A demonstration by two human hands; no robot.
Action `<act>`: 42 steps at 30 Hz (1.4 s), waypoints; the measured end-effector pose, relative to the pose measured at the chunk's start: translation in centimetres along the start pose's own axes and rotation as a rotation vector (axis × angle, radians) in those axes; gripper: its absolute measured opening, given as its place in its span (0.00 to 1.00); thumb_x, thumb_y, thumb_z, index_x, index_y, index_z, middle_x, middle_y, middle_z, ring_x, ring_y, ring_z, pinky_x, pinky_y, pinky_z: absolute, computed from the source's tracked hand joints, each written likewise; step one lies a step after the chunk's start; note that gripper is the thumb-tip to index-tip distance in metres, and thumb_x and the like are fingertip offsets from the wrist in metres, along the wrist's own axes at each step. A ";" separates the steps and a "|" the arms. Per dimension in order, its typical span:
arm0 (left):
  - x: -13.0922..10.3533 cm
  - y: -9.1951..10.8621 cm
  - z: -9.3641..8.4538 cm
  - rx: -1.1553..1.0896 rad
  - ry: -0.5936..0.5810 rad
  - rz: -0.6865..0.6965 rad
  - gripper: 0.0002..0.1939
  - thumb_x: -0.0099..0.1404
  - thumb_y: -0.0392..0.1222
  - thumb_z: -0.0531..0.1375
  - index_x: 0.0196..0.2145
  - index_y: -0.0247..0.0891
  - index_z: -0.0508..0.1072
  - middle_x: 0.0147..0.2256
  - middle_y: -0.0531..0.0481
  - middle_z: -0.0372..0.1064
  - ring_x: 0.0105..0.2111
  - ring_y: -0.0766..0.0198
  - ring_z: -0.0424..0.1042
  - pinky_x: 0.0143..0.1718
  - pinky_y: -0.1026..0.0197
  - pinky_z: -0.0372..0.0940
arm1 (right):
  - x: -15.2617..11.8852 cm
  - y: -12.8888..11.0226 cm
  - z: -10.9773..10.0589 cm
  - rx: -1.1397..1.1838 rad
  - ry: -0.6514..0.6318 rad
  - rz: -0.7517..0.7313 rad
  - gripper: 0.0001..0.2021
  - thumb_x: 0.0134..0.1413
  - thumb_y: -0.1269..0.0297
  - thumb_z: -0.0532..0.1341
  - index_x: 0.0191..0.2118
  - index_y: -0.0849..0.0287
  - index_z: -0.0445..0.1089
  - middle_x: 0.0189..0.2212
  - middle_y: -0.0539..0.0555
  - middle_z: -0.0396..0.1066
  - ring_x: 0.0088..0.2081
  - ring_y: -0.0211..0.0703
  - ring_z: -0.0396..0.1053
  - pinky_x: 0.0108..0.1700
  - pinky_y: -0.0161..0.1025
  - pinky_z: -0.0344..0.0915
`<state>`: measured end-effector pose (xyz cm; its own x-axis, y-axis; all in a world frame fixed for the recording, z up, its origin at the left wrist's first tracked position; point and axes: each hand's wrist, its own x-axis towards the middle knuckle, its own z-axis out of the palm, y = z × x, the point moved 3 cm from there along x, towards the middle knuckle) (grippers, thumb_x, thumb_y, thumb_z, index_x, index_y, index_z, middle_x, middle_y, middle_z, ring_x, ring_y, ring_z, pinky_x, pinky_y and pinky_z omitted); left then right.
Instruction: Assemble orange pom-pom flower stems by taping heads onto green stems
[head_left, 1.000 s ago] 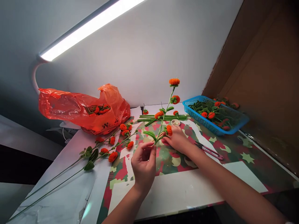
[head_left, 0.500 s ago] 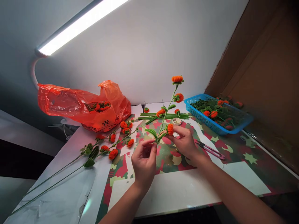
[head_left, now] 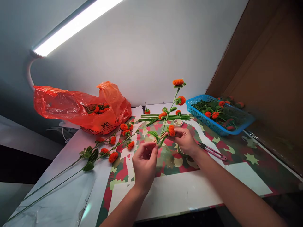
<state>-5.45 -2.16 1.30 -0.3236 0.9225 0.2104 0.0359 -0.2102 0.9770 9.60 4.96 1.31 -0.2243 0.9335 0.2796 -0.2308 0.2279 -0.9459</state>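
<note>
Between my hands stands an artificial flower stem [head_left: 165, 124], fuzzy like pipe cleaner, with several orange pumpkin-shaped heads and small green leaves. My left hand [head_left: 145, 160] pinches its lower end between thumb and forefinger. The fingertips of my right hand [head_left: 183, 140] are closed by the lowest orange head [head_left: 171, 130], gripping around where it joins the stem; the exact contact is partly hidden. Beyond them lie a bundle of green rods [head_left: 146, 119], a small white tape roll [head_left: 178, 123] and a few loose orange heads [head_left: 147, 111]. Pink-handled thread snips [head_left: 214, 152] rest right of my right wrist.
Two finished-looking flower stems [head_left: 88, 165] lie at the left. Behind them sits a red plastic bag [head_left: 113, 118] holding more orange heads. A blue basket [head_left: 220, 130] of leaves and orange heads stands at the right, near a cardboard panel [head_left: 267, 78]. A lamp [head_left: 78, 26] hangs above.
The whole view has shifted slightly left. Both hands keep their hold on the flower stem, which stands at nearly the same tilt; the lowest head has barely moved.
</note>
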 end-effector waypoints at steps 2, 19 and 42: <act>0.1 -0.1 0.0 -0.017 -0.009 -0.039 0.07 0.56 0.42 0.63 0.31 0.38 0.71 0.26 0.53 0.67 0.25 0.69 0.67 0.23 0.69 0.62 | 0.0 0.0 0.1 -0.003 -0.032 -0.009 0.08 0.38 0.62 0.70 0.29 0.56 0.76 0.28 0.50 0.71 0.33 0.38 0.67 0.39 0.38 0.65; 0.2 0.0 0.2 0.002 -0.032 -0.125 0.09 0.54 0.44 0.63 0.30 0.36 0.72 0.24 0.53 0.67 0.21 0.70 0.65 0.20 0.69 0.60 | -2.0 1.4 2.9 0.138 0.324 0.060 0.08 0.32 0.66 0.71 0.25 0.57 0.74 0.27 0.50 0.74 0.33 0.42 0.71 0.40 0.42 0.70; 0.5 0.0 -0.1 -0.127 0.048 -0.206 0.12 0.47 0.45 0.68 0.26 0.34 0.75 0.16 0.57 0.62 0.16 0.73 0.57 0.16 0.69 0.53 | -3.1 0.9 4.3 0.274 0.292 0.150 0.15 0.36 0.64 0.70 0.36 0.56 0.71 0.32 0.51 0.75 0.37 0.43 0.72 0.43 0.42 0.70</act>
<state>-5.66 -1.72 1.44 -0.3569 0.9342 0.0025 -0.1539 -0.0614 0.9862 5.98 1.09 0.35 -0.0057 0.9989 0.0465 -0.4680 0.0385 -0.8829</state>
